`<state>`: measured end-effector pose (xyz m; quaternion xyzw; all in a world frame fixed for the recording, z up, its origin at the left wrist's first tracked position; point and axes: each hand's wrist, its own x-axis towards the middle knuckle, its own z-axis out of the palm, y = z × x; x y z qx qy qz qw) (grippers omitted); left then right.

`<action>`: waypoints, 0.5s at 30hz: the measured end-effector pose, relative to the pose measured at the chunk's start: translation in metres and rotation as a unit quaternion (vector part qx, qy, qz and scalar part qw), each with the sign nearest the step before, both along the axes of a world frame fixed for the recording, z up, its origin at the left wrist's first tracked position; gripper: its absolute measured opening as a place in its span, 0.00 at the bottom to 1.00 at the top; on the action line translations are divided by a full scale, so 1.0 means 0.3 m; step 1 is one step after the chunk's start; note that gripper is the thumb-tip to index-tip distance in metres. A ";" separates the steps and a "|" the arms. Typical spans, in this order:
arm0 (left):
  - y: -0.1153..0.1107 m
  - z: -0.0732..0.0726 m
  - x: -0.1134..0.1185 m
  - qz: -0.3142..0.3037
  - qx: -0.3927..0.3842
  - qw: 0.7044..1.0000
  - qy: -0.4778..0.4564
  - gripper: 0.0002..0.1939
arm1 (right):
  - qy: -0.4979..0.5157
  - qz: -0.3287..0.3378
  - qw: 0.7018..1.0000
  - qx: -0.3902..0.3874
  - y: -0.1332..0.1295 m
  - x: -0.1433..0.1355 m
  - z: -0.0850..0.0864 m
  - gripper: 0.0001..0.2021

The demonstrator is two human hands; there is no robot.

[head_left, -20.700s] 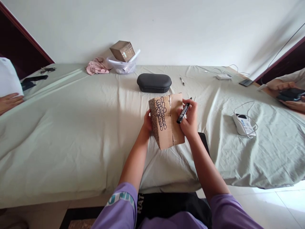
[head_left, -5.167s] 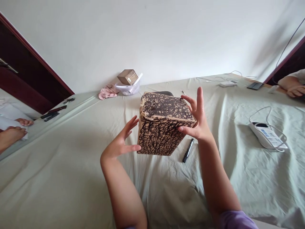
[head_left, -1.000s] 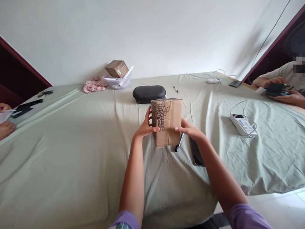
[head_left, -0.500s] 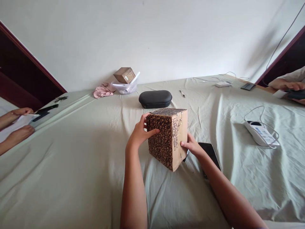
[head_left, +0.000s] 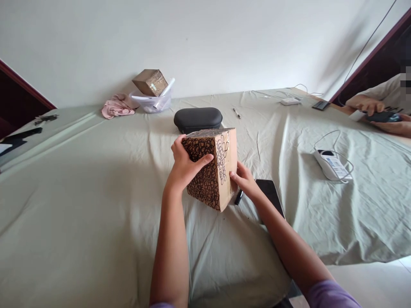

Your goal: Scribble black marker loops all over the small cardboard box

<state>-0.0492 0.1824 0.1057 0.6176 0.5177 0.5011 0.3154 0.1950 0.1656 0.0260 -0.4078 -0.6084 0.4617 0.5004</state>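
A cardboard box (head_left: 205, 175) covered in black looping scribbles on its left face stands tilted between my hands. My left hand (head_left: 186, 162) grips its upper left side, thumb across the scribbled face and fingers behind the far edge. On the right, my right hand (head_left: 244, 179) holds the plainer face, thumb on the front and fingers mostly hidden behind. A black marker (head_left: 238, 197) lies just under my right hand. Beside my right forearm rests a dark phone or tablet (head_left: 271, 194), partly covered. Directly behind the box is a black hard case (head_left: 198, 118).
At the back left, a clear plastic tub (head_left: 157, 102) holds a brown box (head_left: 150, 81), beside a pink cloth (head_left: 118, 107). A pen (head_left: 236, 113) lies farther back. On the right are a white power strip (head_left: 332, 164) with cable and another person's hands (head_left: 382, 113) holding a dark object.
My view has turned, so most things sit further left and higher. The box stays in both hands, slightly tilted. The black marker shows more clearly, and the left person's hands have left view.
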 end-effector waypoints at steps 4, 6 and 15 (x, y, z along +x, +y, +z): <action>0.023 -0.024 0.004 -0.036 -0.046 0.996 -0.064 0.55 | -0.036 -0.032 0.999 0.023 -0.017 0.003 0.028 0.44; 0.050 -0.054 0.012 -0.063 -0.086 0.989 -0.104 0.55 | -0.059 -0.053 0.996 0.033 -0.024 0.013 0.054 0.46; 0.021 -0.038 0.059 -0.050 -0.037 0.996 -0.063 0.63 | -0.085 -0.070 0.993 0.034 -0.074 0.027 0.152 0.41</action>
